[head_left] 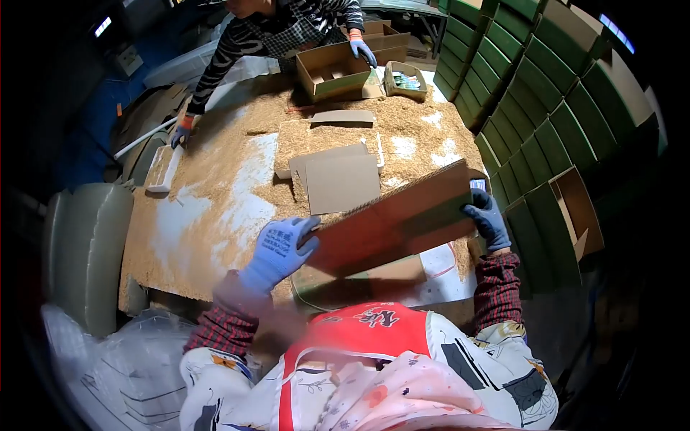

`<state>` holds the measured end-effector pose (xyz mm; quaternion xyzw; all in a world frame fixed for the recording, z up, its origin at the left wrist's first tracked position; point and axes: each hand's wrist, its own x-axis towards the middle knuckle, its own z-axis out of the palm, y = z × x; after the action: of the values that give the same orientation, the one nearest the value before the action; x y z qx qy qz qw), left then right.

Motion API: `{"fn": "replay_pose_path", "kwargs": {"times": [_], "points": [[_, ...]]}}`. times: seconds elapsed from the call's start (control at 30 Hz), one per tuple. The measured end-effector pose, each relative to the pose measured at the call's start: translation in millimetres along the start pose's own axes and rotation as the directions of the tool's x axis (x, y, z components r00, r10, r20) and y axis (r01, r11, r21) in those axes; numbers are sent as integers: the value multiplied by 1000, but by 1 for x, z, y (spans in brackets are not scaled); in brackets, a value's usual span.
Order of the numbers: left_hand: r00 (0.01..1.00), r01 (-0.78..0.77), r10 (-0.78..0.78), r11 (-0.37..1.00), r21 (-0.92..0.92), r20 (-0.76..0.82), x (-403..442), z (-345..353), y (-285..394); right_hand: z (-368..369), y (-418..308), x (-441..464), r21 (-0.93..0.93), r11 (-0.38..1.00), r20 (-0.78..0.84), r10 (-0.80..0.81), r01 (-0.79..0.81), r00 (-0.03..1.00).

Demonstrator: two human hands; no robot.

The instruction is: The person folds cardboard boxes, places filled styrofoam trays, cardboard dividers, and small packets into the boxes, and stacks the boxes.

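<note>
Between my hands, a cardboard box [402, 221] with red and green printing is tilted above the near edge of the table. My left hand [279, 248], in a pale blue work glove, grips its left end. At the right end, the dark-gloved fingers of my right hand [490, 219] are closed on the box. Below it lies another green-edged cardboard piece [374, 285], partly hidden by the held box. Flat brown cardboard sheets [343, 183] rest just beyond, on loose straw-like shavings.
A person [287, 36] across the table [194, 205] touches an open carton [334, 72] and a white foam tray [164, 169]. A small box of packets [405, 80] stands nearby. Tall stacks of green boxes [539, 108] line the right; plastic-wrapped bundles [88, 255] stand left.
</note>
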<state>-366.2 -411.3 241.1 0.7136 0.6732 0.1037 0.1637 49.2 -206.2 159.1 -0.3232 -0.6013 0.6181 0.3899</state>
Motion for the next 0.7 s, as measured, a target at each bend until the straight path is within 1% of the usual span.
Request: {"fn": "replay_pose_path", "kwargs": {"times": [0.03,0.07,0.13,0.17,0.2,0.23,0.27,0.3,0.33,0.37,0.4,0.43,0.47,0.5,0.53,0.57,0.6,0.67,0.7], "points": [[982,-172,171,985,-14,-82,-1,6,-6,12,11,6,-73,997,-45,-13,10,999],[982,-166,164,986,-14,-89,-4,7,-1,26,26,12,-144,989,-91,-30,16,995],[948,-271,311,903,-334,72,-6,5,14,47,78,11,-235,970,-194,14,-60,981],[948,-308,319,911,-273,-2,-4,8,24,59,85,6,-211,975,-123,46,-71,991],[948,-305,317,912,-273,-1,-3,12,28,67,90,2,-186,979,-49,73,-81,996],[925,-337,318,940,-61,-208,1,16,30,69,85,-2,-153,985,-45,74,-80,996],[846,-318,354,935,157,-398,7,18,29,65,79,2,-149,986,-49,63,-69,997],[875,-256,305,951,175,-376,9,24,19,57,74,-1,-68,994,-71,79,-84,994],[880,-265,309,949,169,-361,9,32,4,47,70,-10,14,994,-92,109,-108,990],[955,-252,233,963,-90,-182,8,37,-11,34,61,-9,78,995,-79,72,-65,994],[980,-181,197,926,-331,16,9,42,-22,27,52,-10,30,999,-144,46,-42,988],[943,-89,244,838,-538,224,11,40,-22,24,44,-5,-36,999,-160,23,-29,987],[937,-102,262,836,-539,230,10,29,-7,24,38,-1,-102,995,-179,2,-21,984],[928,-104,244,895,-434,282,5,19,12,27,48,9,-218,975,-246,-96,41,964],[920,-108,217,941,-321,326,3,14,30,37,57,12,-334,943,-342,-123,2,931],[932,-160,251,932,-324,263,1,19,40,55,53,7,-326,945,-436,-154,4,887],[932,-166,255,931,-325,258,1,31,44,76,48,2,-319,948,-518,-188,15,834],[918,-263,349,891,-370,188,9,67,41,110,55,-10,-50,999,-538,-24,-3,843],[864,-122,329,871,-476,381,14,82,39,132,54,-15,-149,989,-497,-59,-18,866]]}}
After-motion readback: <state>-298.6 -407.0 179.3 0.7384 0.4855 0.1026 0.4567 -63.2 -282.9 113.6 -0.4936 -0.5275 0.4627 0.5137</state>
